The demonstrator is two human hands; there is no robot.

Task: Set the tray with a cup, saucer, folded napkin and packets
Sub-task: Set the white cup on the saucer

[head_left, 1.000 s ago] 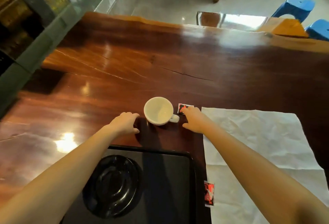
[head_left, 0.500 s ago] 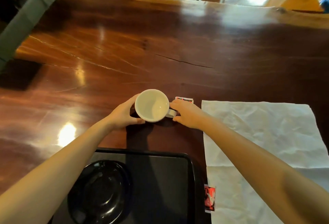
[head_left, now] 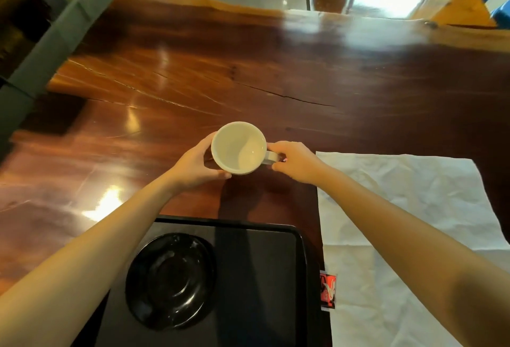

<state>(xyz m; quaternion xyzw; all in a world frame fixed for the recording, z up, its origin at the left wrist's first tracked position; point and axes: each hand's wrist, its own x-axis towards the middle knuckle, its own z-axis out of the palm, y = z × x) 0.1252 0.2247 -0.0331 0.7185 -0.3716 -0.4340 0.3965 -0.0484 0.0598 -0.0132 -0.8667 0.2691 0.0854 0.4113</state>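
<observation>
Glossy brown counter (head_left: 276,76) carries everything, and on it both hands have just closed in on the white cup (head_left: 238,148), which a moment ago stood untouched, so a lift looks imminent. From the left, the left hand (head_left: 194,164) cups its wall, the right hand (head_left: 294,161) pinches its handle; nearer lies the black tray (head_left: 262,277) bearing the saucer (head_left: 169,280), with an unfolded napkin (head_left: 400,203) and red packet (head_left: 327,290) right.

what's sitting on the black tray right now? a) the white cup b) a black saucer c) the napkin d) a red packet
b: only the black saucer lies on the tray; the white cup is held above the wooden table between the left hand and right hand, and the napkin and red packet lie beside the tray.
</observation>
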